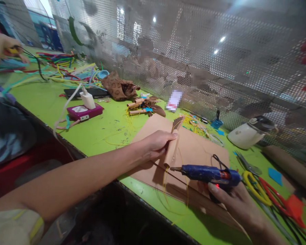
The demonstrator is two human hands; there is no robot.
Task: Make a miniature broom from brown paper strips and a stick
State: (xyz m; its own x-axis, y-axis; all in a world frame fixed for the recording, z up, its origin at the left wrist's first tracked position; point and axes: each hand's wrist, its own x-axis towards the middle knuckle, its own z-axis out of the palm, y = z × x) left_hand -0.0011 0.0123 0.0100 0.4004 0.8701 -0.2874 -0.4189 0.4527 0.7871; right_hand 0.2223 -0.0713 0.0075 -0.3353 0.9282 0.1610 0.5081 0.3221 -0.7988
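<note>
My left hand is closed around a rolled tube of brown paper, its thumb on top near the upper end. A dark brown fringed piece sticks out of that end, and yellow thread trails from the lower end. My right hand grips a blue hot glue gun by its handle, a red light glowing on it. Its nozzle points left, right beside the tube's lower end; whether they touch I cannot tell. Beneath lies a sheet of brown paper.
Scissors with yellow handles and red-handled ones lie at right. A white appliance stands by the perforated metal wall. Similar paper rolls, a purple power strip and colourful strips lie leftward. Another person's hand is far left.
</note>
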